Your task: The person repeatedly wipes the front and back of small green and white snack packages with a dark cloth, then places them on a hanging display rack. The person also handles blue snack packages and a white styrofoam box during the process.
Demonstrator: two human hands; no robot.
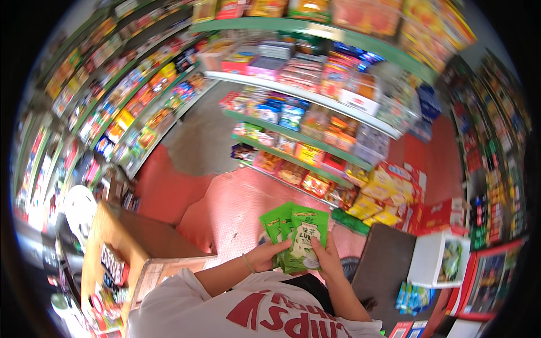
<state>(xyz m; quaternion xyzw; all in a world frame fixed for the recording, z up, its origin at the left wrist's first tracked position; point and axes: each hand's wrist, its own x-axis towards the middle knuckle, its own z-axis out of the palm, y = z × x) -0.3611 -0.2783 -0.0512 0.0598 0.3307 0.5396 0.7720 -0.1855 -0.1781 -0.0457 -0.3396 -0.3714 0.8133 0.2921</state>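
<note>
Several bright green flat packets (305,241) with printed writing are fanned out in front of my body. My left hand (270,254) grips the packets at the left, its thumb lying across their lower front. At the right side, my right hand (329,258) holds the frontmost packet with the thumb pressed on its face. Parts of the rear packets are hidden behind the front one, and the fingers behind the packets are out of sight.
Ahead stands a shelf unit (296,92) full of packaged snacks, with yellow cartons (386,190) at its right end. A wooden counter (141,257) is at the left. At the right, a dark tabletop (382,262) bears a white foam box (427,260) and blue packets (412,298).
</note>
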